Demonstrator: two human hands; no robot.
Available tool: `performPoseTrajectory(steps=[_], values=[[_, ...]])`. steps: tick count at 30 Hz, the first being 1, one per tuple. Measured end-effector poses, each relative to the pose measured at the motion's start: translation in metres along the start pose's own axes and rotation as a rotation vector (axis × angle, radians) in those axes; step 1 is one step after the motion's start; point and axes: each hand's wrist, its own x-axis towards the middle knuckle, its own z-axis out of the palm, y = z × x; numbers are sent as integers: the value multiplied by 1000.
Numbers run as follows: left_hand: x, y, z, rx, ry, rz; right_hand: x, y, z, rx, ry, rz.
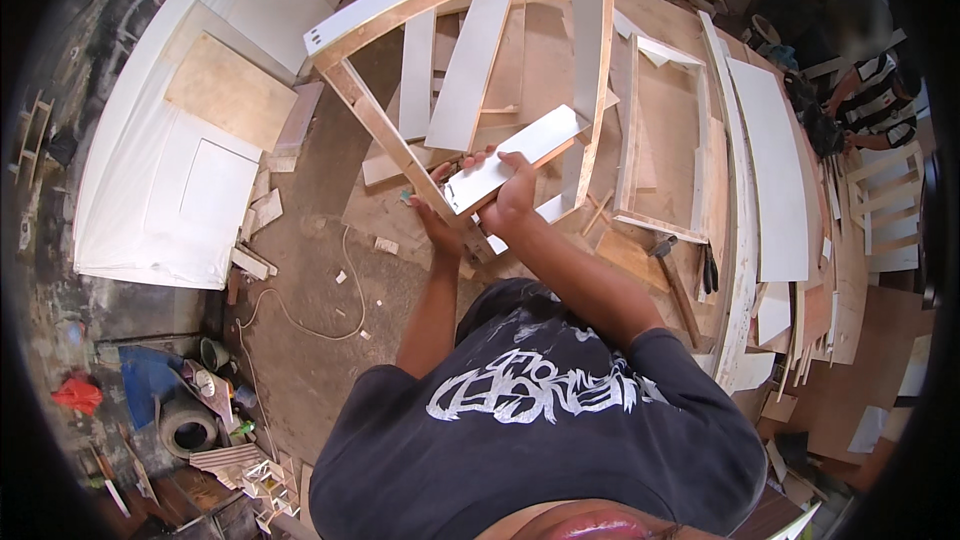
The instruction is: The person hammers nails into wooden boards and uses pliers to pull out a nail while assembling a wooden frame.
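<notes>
In front of me a large wooden frame [375,120] with white outer faces stands tilted. A short white board [520,158] lies across its near end; whether it is fixed there I cannot tell. My right hand [512,198] is closed on this board, thumb over the white face and fingers hidden underneath. My left hand [440,230] is wrapped round the frame's left bar near the lower corner, and its fingertips show at the board's far edge. A small teal bit shows beside the left hand.
On the right lie a second wooden frame [622,140], a hammer [680,290] and long white panels [768,170]. A white-covered piece [170,195] stands at left. A pale cord [300,325] crosses the floor. Another person [880,100] is at far right.
</notes>
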Motion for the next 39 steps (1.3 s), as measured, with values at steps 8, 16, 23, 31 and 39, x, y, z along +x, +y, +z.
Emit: performPoseTrajectory(steps=[8,16,23,31,39], values=[[-1,-18,-26,51,-177,129,-38,-41,75,239,-198,160],[39,-17,-17,-31,-213,20,-89,-90,34,-185,-246,477],[65,-2,-10,28,-311,-75,-134,-138,-18,-841,-246,418],[115,-14,-3,374,-48,358,-148,-176,-62,-568,-88,106],[192,-65,-56,495,261,-56,-117,-181,-53,-391,-22,-114]])
